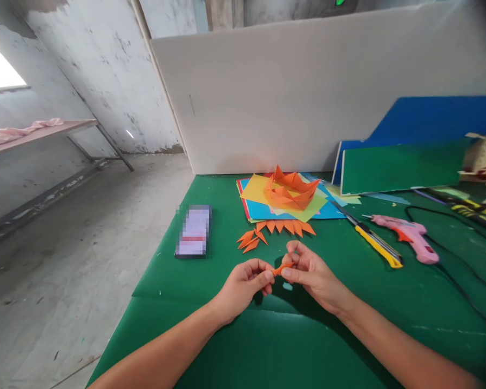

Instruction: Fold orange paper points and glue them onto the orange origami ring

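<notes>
My left hand (246,282) and my right hand (308,272) meet above the green table (210,346), both pinching one small folded orange paper piece (282,267) between fingertips. Just beyond them lies a row of folded orange paper triangles (285,226), with a few more loose ones (251,239) to the left. Farther back, an orange folded paper crown shape (291,190) rests on a stack of coloured paper sheets (254,190).
A phone (193,230) lies at the left of the table. A yellow utility knife (376,243) and a pink glue gun (409,236) with a black cord lie to the right. Green and blue boards (400,170) lean against a white panel (308,92) behind.
</notes>
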Tool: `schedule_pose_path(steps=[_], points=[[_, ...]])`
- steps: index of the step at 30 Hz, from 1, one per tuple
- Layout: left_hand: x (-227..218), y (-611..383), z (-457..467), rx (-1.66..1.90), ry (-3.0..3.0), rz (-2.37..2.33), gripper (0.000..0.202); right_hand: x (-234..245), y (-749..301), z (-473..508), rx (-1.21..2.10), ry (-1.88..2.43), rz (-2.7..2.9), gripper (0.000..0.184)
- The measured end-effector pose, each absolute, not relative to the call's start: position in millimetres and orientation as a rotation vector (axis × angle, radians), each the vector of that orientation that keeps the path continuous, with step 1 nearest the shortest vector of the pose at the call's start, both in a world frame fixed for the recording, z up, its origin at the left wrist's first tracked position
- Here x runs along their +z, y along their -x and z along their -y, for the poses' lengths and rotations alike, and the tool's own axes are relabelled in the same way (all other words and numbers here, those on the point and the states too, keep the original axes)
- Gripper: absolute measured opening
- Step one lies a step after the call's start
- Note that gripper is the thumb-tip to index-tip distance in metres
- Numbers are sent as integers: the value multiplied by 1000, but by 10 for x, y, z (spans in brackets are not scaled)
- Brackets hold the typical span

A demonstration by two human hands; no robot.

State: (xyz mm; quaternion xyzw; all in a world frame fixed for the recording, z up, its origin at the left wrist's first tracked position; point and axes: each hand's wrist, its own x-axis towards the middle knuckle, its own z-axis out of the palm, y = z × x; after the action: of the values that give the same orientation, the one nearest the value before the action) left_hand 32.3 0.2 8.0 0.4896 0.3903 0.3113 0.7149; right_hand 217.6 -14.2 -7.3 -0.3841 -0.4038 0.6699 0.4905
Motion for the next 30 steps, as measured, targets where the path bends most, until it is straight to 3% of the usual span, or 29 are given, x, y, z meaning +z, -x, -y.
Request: schedule_pose_path(steps=[6, 20, 25, 30], points=[[51, -326, -3, 697, -1201, -896, 46, -80, -2158, 149, 1566, 938, 1048, 42], [23, -322, 11, 773, -1545, -963, 15, -84, -2076, 202, 1504, 960, 1229, 35], [102, -295, -1, 724, -1308, -763, 24, -57, -2147, 187, 1721, 821, 1070, 40], [99, -279, -29, 653, -1127, -777, 36, -56, -2200, 163, 1710, 862, 1060, 35]])
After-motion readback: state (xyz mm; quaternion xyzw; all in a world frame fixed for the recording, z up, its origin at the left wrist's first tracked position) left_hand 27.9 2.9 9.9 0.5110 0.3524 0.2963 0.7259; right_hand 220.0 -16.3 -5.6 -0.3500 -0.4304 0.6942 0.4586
